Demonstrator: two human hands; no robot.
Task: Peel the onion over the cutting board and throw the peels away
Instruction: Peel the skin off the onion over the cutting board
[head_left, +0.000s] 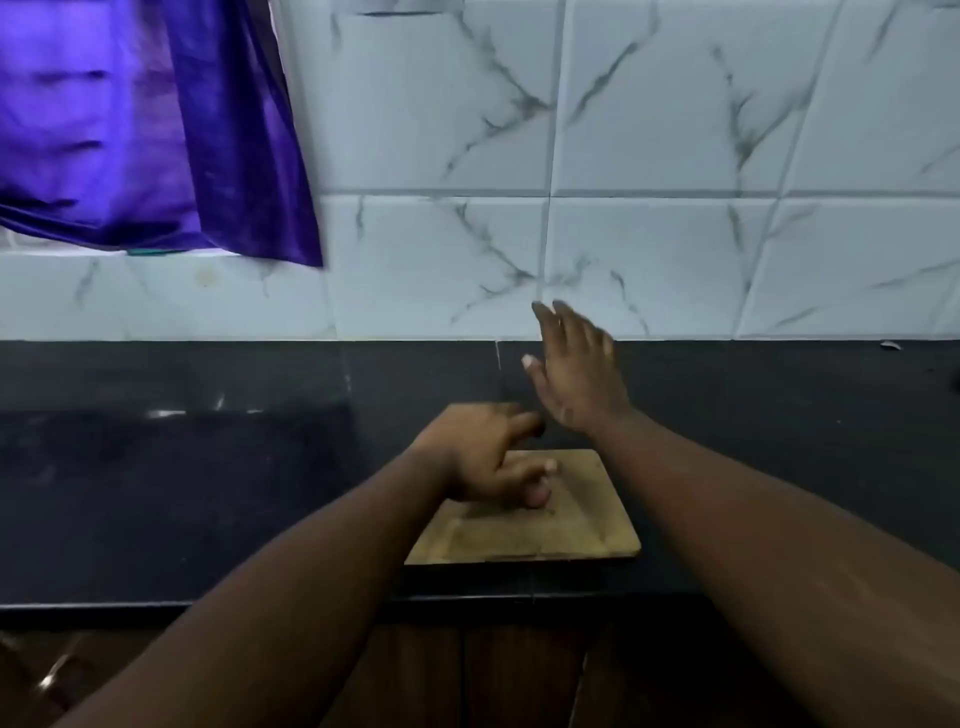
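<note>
A small wooden cutting board (571, 535) lies on the black counter near its front edge. My left hand (485, 457) hovers over the board's far left part, fingers loosely curled and apart, holding nothing. My right hand (574, 371) is raised above the counter behind the board, palm flat and fingers spread, empty. No onion and no peels show in this view. Both hands are somewhat blurred.
The black counter (208, 467) runs the full width, backed by a white marble-patterned tile wall (649, 234). A purple cloth (156, 130) hangs at the upper left. A small pale scrap (889, 344) lies at the counter's far right. Dark wooden cabinet fronts (519, 675) sit below.
</note>
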